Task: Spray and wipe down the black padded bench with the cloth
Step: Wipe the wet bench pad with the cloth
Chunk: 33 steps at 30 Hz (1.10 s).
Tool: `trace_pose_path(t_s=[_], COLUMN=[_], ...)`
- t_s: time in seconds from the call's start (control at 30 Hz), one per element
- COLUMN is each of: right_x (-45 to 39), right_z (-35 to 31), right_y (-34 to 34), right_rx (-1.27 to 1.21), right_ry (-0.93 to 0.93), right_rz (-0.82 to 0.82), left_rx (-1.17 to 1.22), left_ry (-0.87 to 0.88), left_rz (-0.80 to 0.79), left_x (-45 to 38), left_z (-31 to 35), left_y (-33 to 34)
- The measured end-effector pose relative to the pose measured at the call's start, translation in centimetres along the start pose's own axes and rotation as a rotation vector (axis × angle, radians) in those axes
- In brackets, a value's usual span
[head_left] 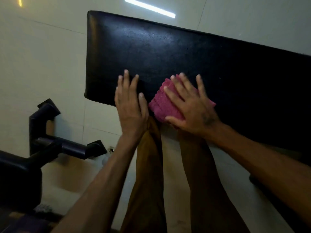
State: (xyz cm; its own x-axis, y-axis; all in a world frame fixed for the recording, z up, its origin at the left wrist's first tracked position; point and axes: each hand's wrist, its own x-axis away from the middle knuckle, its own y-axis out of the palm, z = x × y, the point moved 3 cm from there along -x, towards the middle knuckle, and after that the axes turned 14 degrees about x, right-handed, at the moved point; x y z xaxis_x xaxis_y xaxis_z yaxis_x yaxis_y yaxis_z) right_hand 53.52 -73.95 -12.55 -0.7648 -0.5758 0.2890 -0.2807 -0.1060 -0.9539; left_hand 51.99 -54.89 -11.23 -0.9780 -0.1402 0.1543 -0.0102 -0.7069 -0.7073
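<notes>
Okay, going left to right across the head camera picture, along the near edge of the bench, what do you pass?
Black metal frame on the floor → left hand, flat on the bench edge → pink cloth → right hand, pressing the cloth down.

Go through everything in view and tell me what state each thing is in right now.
Bench: bare, faint sheen.
Cloth: folded, flat on the bench near its front edge.
Right hand: fingers spread, pressing on the cloth.
Left hand: open, flat on the bench, holding nothing.
</notes>
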Motion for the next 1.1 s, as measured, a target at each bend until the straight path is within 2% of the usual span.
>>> trace_pose_path(t_s=[0.1, 0.17, 0.23, 0.33, 0.43, 0.53, 0.7, 0.83, 0.93, 1.03, 1.1], right_x=[-0.5, -1.7, -3.2, -4.8, -3.4, 1.7, 8.5, 7.1, 3.0, 1.0, 2.7], right_z=[-3.5, -5.3, -7.4, -9.2, -8.1, -5.3, 0.3, -1.2, -3.3, -3.0, -1.4], right_y=[2.4, 2.6, 2.3, 2.3, 3.5, 4.9, 5.1, 4.4, 3.5, 3.2, 3.5], right_rx=[0.143, 0.201, 0.260, 0.297, 0.236, 0.220, 0.139, 0.104, -0.002, 0.019, 0.011], right_ry=[0.073, 0.147, 0.135, 0.102, 0.061, 0.048, 0.202, 0.415, 0.625, 0.553, 0.507], right_rz=[-0.087, -0.049, 0.026, 0.133, 0.198, 0.213, 0.009, -0.020, 0.054, 0.125, 0.130], left_rx=[-0.102, -0.162, -0.204, -0.261, -0.265, -0.258, -0.226, -0.222, -0.214, -0.196, -0.178], left_ry=[0.131, 0.240, 0.322, 0.386, 0.397, 0.392, 0.376, 0.375, 0.350, 0.344, 0.339], left_rz=[-0.067, -0.138, -0.192, -0.191, -0.160, -0.129, -0.128, -0.126, -0.134, -0.116, -0.109], left_x=[-4.0, -6.3, -7.8, -8.2, -8.0, -8.1, -8.0, -7.9, -7.9, -7.9, -7.7], left_z=[-2.6, -3.8, -4.9, -5.8, -5.7, -5.6, -5.7, -5.7, -5.7, -5.4, -5.1], left_y=[-1.9, -2.5, -2.7, -2.6, -2.3, -2.3, -2.4, -2.5, -2.5, -2.5, -2.3])
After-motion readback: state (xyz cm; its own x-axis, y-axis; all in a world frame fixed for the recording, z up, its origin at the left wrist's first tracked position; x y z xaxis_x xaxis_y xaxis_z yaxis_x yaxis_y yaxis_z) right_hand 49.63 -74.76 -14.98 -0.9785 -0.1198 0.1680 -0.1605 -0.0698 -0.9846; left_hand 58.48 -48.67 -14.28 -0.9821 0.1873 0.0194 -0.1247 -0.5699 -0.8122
